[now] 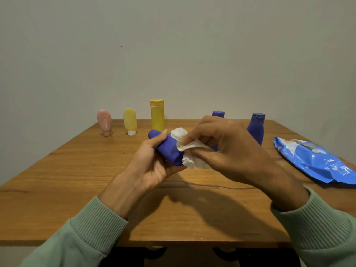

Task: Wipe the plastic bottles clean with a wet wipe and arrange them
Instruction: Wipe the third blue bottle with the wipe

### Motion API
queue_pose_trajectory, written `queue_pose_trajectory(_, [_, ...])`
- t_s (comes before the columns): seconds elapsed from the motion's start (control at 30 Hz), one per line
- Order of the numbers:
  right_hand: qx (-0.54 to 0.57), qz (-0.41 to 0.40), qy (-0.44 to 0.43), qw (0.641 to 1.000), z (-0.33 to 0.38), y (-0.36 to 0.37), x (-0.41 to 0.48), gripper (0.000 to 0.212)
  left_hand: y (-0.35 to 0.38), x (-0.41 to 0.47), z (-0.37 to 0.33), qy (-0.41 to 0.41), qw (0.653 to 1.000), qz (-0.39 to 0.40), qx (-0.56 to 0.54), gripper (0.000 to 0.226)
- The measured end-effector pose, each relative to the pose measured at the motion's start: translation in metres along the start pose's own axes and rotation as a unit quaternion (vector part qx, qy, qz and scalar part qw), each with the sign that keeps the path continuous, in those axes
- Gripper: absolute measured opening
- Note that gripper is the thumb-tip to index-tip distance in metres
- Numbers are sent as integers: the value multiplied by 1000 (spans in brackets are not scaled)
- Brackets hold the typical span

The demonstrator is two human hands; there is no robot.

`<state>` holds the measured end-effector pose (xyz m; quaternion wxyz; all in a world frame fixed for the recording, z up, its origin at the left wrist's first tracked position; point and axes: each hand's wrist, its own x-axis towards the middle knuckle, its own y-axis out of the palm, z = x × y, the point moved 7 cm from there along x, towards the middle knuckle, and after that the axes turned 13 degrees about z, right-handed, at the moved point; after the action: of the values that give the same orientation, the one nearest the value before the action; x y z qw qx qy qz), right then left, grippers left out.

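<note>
Right hand (229, 149): fingers curled and pinched on a crumpled white wet wipe (187, 149), pressing it against the side of the held bottle; thumb and forefinger bunch the cloth, the rest of the hand arches over it.
Left hand (154, 162): closed round the lower part of the blue bottle (169, 149), palm up, thumb lying along its upper side.
Blue bottle: held above the table (77, 180), tilted, one rounded end pointing up and away to the left; the other end is hidden behind the wipe and right hand, so I cannot tell which end carries the cap.
Step in hand (judgement): wiping the bottle body, mid-task.
How to do it well: keep the left grip firm but low so most of the surface stays free; turn the bottle in the palm between strokes; run the wipe along the length, then shift the grip to reach the part the left hand covers; refold the wipe to a fresh face.
Far edge, left: pink bottle (105, 122), pale yellow bottle (130, 121) and tall yellow bottle (157, 115), upright in a row, apart from one another.
Far edge, right: two more blue bottles, one (218, 113) mostly behind the right hand, one (256, 128) upright near it.
Wipe pack (314, 160): blue, flat on the table, well right of the hands.
</note>
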<state>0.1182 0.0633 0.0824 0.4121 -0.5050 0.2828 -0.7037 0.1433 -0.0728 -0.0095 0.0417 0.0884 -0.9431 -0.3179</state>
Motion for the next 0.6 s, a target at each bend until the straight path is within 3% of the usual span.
queue_pose_trajectory(0.2, [-60,5,-57,997,12,19,0,22,-1,0,0,5,998,4,-58,34])
queue_pose_trajectory(0.3, [-66,10,-62,996,10,19,1,22,-4,1,-2,3,999,4,-36,32])
queue_pose_trajectory(0.43, [-55,13,-8,998,-7,6,0,18,-7,0,-10,19,1000,-8,8,29])
queue_pose_trajectory(0.6, [-81,38,104,991,-36,-6,-3,14,-15,2,-22,36,981,-14,188,26])
